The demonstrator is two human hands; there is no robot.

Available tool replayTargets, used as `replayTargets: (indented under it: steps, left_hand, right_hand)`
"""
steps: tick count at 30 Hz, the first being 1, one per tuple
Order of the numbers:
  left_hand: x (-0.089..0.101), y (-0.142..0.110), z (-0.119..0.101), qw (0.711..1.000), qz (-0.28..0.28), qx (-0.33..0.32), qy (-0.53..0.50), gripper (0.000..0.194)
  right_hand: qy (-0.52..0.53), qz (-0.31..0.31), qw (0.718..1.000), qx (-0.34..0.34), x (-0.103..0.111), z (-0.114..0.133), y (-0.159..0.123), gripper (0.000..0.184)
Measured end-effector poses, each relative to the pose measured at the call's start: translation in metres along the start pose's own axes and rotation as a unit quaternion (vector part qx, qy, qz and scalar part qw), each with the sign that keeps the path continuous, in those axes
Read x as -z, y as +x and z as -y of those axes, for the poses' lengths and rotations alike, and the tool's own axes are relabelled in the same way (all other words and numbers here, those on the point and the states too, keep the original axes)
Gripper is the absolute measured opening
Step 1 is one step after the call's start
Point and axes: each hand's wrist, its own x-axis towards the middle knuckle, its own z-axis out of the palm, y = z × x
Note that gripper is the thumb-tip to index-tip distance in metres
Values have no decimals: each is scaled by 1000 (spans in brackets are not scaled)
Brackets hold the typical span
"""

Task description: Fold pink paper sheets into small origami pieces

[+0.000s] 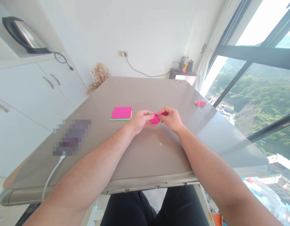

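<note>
A small folded piece of bright pink paper (155,119) is held between my two hands above the middle of the table. My left hand (142,120) pinches its left side, thumb on top and fingers beneath. The right side is gripped by my right hand (170,118) between thumb and fingertips, which hide part of the folds. To the left of my hands lies a stack of coloured paper sheets (122,113), pink on top with green showing at the lower edge. Several small folded pink paper pieces (200,103) rest near the table's right edge.
The grey-brown table (149,91) has a pixelated flat object (71,138) at its left, joined to a white cable (51,174). Dried stalks (99,75) stand beyond the far left corner. A window (253,78) borders the right side.
</note>
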Motion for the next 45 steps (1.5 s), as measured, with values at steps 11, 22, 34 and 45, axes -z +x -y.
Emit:
replayTargets:
  steps: [11,22,34,45]
  left_hand:
    - [-3,-2,-3,999,-17,-4,36,17]
    - [2,-2,-4,1000,8,10,12,22]
    - [2,-2,-7,1000,27,-9,-12,29]
    - [5,-1,-6,992,-36,-67,98,38]
  right_hand:
    - [-68,21,997,14,7,1,0,9]
    - [-33,13,998,47,2,3,-4,5]
    - [38,11,999,10,11,3,0,8]
    - [28,30,999,20,8,7,-4,16]
